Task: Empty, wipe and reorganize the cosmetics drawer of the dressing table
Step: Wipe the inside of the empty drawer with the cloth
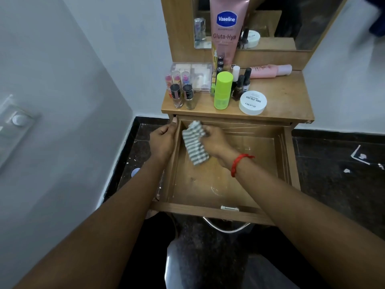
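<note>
Right hand (210, 138) grip pinching striped cloth (194, 142) inside drawer (290, 163), left hand (163, 138) grip clasping its wall (cosmetics above).

I see a drawer (287, 155) of matt, wood-grain laminate, its floor scuffed with pale streaks. The cloth (194, 143) is soft woven fabric, striped grey and white. The green bottle (223, 90) looks like smooth plastic (slightly glossy), the white jar (252, 102) too. The handle (223, 227) is shiny metal; the floor (333, 163) is polished dark stone.
</note>
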